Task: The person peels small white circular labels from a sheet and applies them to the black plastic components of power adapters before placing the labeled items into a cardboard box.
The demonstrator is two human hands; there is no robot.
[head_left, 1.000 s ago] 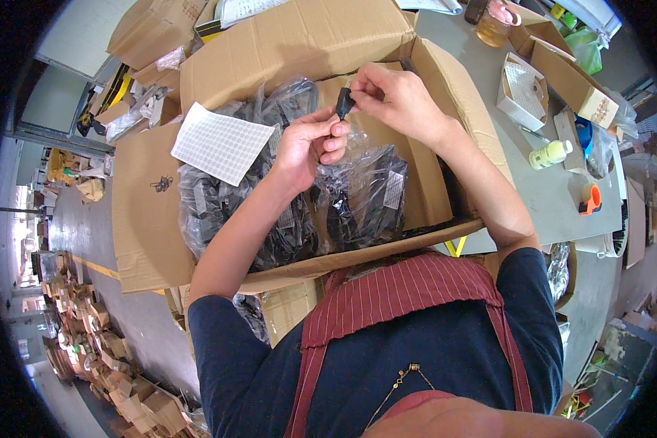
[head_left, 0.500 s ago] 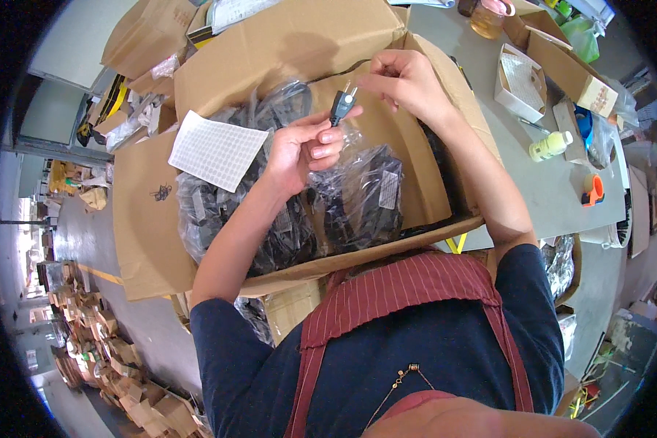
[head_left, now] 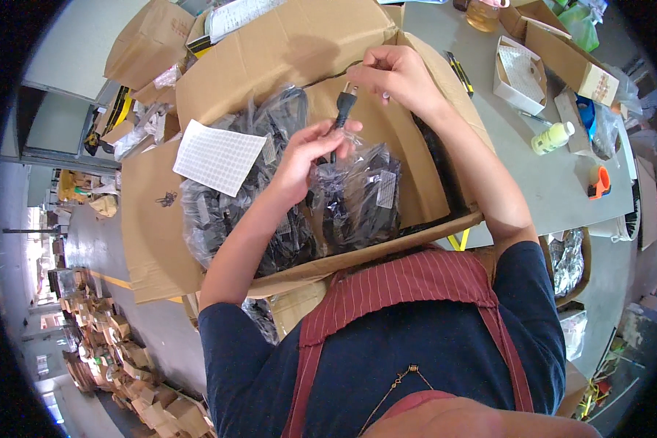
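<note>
As its long axis leans right, the plug [head_left: 344, 106] points forward.

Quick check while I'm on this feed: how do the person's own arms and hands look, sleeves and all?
The dark navy left sleeve and right sleeve are short, loose and plain. Both forearms are bare. The left grip and right grip are ungloved. No watch, bracelet, cable or marking shows on either arm.

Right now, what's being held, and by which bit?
The left hand holds a black plug near its cord end; I can't tell about the right hand.
</note>
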